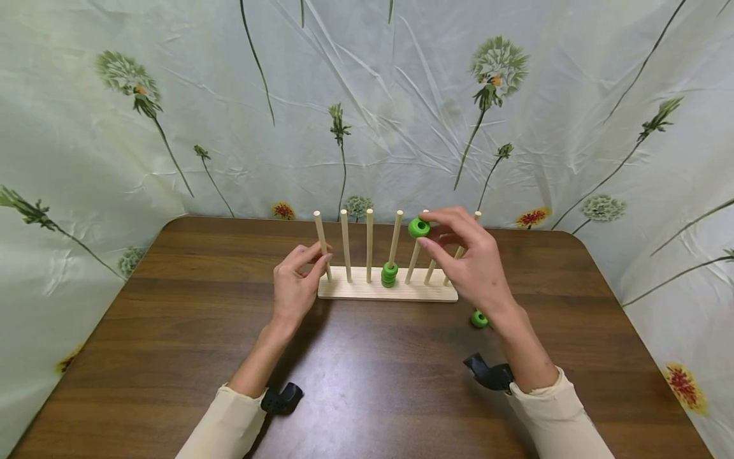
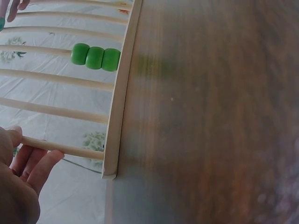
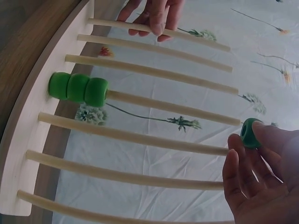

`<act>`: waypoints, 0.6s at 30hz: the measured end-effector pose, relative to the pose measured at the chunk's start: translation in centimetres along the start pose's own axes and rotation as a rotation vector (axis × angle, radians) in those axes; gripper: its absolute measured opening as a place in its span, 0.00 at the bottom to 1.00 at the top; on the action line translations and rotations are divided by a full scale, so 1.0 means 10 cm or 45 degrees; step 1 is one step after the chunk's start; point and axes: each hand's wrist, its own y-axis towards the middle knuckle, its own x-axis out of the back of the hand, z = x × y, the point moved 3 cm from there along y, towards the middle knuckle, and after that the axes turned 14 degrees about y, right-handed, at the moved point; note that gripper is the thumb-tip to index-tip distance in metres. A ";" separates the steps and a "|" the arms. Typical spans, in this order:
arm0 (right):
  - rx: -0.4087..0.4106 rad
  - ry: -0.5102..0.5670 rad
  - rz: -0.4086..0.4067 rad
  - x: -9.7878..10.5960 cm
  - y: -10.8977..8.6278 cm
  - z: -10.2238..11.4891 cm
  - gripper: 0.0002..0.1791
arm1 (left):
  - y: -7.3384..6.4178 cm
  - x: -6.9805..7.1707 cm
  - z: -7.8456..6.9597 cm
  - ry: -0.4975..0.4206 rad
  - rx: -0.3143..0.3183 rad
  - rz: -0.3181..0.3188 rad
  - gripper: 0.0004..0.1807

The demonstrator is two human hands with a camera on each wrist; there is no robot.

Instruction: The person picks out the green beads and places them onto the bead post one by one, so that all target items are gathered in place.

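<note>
A pale wooden base [image 1: 358, 292] with several upright pegs stands on the table. Three green beads [image 2: 95, 58] are stacked at the foot of the middle peg [image 3: 173, 108]. My right hand [image 1: 476, 258] pinches another green bead [image 1: 419, 228] between thumb and fingers, close to the top of that middle peg; the bead's hole shows in the head view. At the left end, my left hand [image 1: 295, 280] holds the outermost peg [image 1: 321, 236] between thumb and fingers.
On the brown wooden table [image 1: 367, 382], a loose green bead [image 1: 479, 319] lies right of the base, with more green partly hidden behind the right wrist. A floral sheet [image 1: 401, 115] hangs behind the table. Dark straps with black devices [image 1: 282, 400] sit on both wrists.
</note>
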 end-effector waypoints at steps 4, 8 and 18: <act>0.007 0.018 -0.001 -0.04 0.03 0.01 0.21 | 0.01 0.00 0.00 -0.004 0.008 0.002 0.09; 0.018 0.044 -0.004 -0.08 0.07 0.02 0.22 | 0.01 0.01 0.00 -0.005 0.009 -0.005 0.09; -0.002 0.094 -0.035 -0.17 0.14 -0.01 0.21 | 0.00 0.00 0.00 -0.007 0.010 0.005 0.09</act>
